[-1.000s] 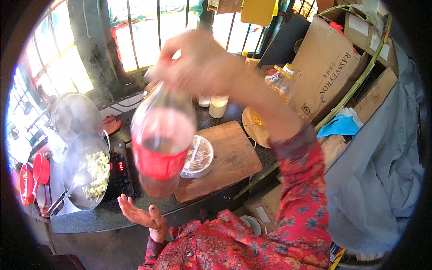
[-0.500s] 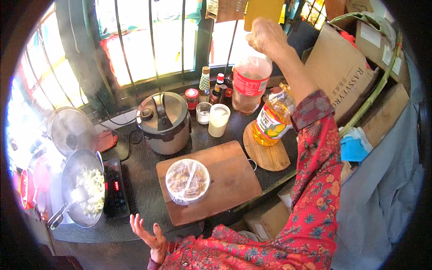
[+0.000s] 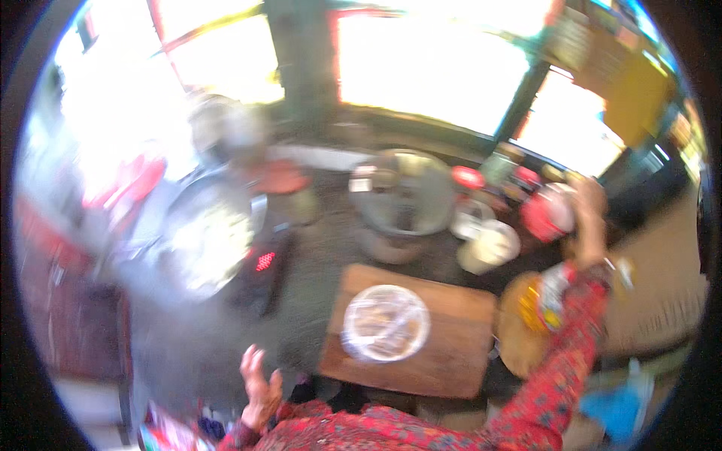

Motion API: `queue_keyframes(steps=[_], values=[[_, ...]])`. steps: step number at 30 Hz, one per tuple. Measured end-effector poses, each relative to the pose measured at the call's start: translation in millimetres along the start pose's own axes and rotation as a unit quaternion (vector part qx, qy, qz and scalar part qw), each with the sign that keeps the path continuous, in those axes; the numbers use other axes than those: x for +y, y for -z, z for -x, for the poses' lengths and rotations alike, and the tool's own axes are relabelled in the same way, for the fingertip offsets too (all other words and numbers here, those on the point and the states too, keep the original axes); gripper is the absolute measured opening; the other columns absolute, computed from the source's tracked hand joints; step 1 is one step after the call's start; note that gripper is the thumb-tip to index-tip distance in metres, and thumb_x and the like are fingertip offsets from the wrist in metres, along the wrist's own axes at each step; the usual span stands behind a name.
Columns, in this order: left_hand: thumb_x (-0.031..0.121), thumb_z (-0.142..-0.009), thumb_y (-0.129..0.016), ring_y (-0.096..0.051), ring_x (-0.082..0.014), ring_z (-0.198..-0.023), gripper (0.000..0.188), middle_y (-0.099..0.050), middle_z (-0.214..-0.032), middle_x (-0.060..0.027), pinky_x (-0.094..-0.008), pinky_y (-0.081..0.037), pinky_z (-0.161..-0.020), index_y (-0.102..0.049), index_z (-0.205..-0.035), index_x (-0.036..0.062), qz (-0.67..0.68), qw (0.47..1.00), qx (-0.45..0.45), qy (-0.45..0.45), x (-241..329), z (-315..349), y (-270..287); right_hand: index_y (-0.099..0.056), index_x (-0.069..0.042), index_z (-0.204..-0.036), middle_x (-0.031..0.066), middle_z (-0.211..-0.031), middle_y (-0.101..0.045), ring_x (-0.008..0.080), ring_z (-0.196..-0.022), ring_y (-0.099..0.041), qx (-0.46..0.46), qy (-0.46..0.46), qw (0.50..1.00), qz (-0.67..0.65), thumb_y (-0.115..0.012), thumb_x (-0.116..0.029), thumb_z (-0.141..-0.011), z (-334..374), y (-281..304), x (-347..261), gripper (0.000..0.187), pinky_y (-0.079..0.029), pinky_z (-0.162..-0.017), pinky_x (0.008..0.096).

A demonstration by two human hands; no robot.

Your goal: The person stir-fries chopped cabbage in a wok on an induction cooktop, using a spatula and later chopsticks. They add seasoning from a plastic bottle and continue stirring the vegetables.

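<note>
My left hand (image 3: 261, 389) hovers before the counter's front edge, fingers spread with nothing in them. My right hand (image 3: 589, 207) reaches to the far right, against a clear plastic jug with a red label (image 3: 547, 213); blur hides its fingers and whether they grip it. Beneath that forearm stands a bottle of yellow oil (image 3: 547, 301) on a round wooden board (image 3: 517, 331). Between my arms, a film-covered bowl of food (image 3: 386, 323) sits on a rectangular wooden cutting board (image 3: 459, 353).
At left, a wok (image 3: 184, 259) of pale chopped food steams beside a lit red display (image 3: 265, 261). A lidded electric cooker (image 3: 402, 195) stands behind the cutting board. Near it are a pale cup (image 3: 489, 246), a white container (image 3: 471, 218) and a red-lidded jar (image 3: 468, 178). Cardboard (image 3: 654, 308) lines the right.
The whole view has swung left and blurred, so the counter things appear farther right. My right hand appears lower and closer to the jug's label. My left hand stays open near the front edge.
</note>
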State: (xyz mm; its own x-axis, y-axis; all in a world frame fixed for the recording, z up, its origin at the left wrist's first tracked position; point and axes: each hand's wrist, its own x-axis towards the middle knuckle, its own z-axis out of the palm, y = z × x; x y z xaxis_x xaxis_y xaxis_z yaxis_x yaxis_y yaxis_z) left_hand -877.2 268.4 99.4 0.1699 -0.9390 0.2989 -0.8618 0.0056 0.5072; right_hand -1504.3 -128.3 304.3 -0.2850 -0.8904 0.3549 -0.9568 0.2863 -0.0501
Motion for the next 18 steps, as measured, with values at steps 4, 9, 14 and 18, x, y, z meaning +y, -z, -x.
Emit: queue_keyframes(steps=[4, 9, 14, 18], values=[[0.002, -0.076, -0.068, -0.045, -0.0411, -0.126, 0.061, -0.044, -0.136, -0.0243, -0.0451, -0.041, -0.104, -0.045, -0.132, 0.0022, 0.035, 0.998, 0.000, 0.050, -14.9, 4.2, 7.6, -0.068, -0.001, -0.083, 0.0216, -0.088, -0.066, 0.0361, -0.084, -0.064, 0.036, 0.143, 0.978, 0.147, -0.056, -0.039, -0.088, -16.9, -12.8, -5.4, 0.040, -0.050, -0.074, 0.0441], [0.004, -0.078, -0.066, -0.052, -0.0391, -0.118, 0.050, -0.051, -0.130, -0.0210, -0.0431, -0.046, -0.099, -0.051, -0.125, 0.0046, 0.056, 0.996, -0.023, 0.065, -29.5, 6.2, 17.8, -0.067, 0.000, -0.085, 0.0197, -0.085, -0.066, 0.0313, -0.080, -0.064, 0.040, 0.114, 0.986, 0.115, -0.054, -0.034, -0.091, -30.9, -20.9, -23.5, 0.037, -0.051, -0.071, 0.0406], [0.005, -0.080, -0.064, -0.055, -0.0377, -0.114, 0.042, -0.052, -0.126, -0.0189, -0.0424, -0.049, -0.094, -0.055, -0.121, 0.0050, 0.061, 0.994, -0.057, 0.075, -78.9, 16.5, 32.9, -0.065, 0.001, -0.087, 0.0177, -0.082, -0.067, 0.0264, -0.076, -0.065, 0.124, 0.131, 0.983, 0.019, -0.053, -0.029, -0.093, 2.5, 14.9, -92.6, 0.034, -0.051, -0.068, 0.0371], [0.006, -0.082, -0.062, -0.060, -0.0341, -0.106, 0.037, -0.053, -0.124, -0.0174, -0.0397, -0.052, -0.088, -0.056, -0.119, 0.0040, 0.087, 0.989, -0.009, 0.115, -153.3, 18.3, 53.7, -0.064, 0.002, -0.088, 0.0162, -0.080, -0.067, 0.0225, -0.072, -0.065, 0.188, 0.247, 0.918, -0.247, -0.051, -0.026, -0.096, 110.8, 69.7, -223.7, 0.032, -0.052, -0.066, 0.0343]])
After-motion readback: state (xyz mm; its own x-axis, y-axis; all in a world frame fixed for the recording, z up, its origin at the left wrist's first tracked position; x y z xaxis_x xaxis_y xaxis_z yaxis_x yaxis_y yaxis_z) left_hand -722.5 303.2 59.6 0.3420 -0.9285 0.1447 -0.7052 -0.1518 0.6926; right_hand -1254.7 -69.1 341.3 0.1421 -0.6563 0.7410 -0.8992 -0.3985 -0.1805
